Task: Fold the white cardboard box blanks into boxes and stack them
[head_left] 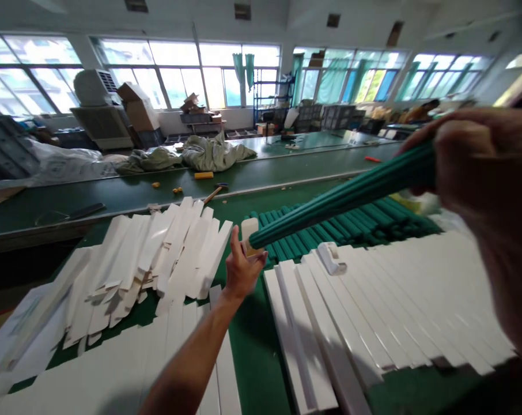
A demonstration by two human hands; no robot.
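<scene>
My right hand [472, 150], large and close at the right, is closed around the thick end of a long green ribbed bundle that looks like a folded umbrella [330, 199]. It slants down to the left, its narrow end meeting the open mouth of a narrow white carton [249, 228]. Fingers of my left hand [241, 268] wrap that carton's end, with a flap standing up; most of the carton is hidden behind the hand. Behind lie several similar green bundles [295, 239] in a row. Whether the tip is inside the carton I cannot tell.
Long white cartons [390, 294] lie side by side at right, with a white tape dispenser [331, 258] on top. Loose white cartons [157, 248] are heaped at left, more in front [127, 357]. A hammer [213, 194] and crumpled cloth [215, 153] lie farther back.
</scene>
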